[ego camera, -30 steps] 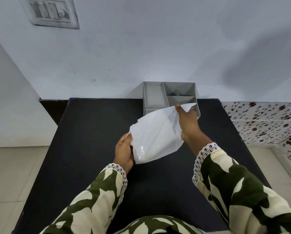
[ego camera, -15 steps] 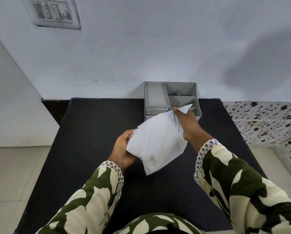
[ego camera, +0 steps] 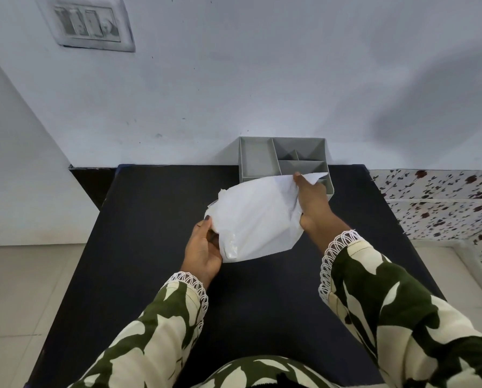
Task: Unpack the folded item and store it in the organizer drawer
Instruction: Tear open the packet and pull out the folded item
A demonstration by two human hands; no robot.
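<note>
A white plastic package [ego camera: 255,217] is held above the middle of the black table [ego camera: 150,219]. My left hand [ego camera: 204,249] grips its lower left end, fingers partly under the plastic. My right hand [ego camera: 312,203] pinches the upper right corner, where a torn flap sticks out. Whatever is folded inside the package is hidden. The grey organizer [ego camera: 258,161] stands at the table's far edge against the wall, with several open compartments. The package and my right hand cover its front right part.
A white wall [ego camera: 262,79] rises right behind the organizer, with a switch plate [ego camera: 87,23] at the upper left. A floral-patterned surface [ego camera: 435,203] lies beyond the table's right edge. Tiled floor [ego camera: 15,289] shows to the left.
The package has been turned and lifted slightly between my hands. My left hand has shifted along its lower left end. My right hand keeps its hold on the top corner.
</note>
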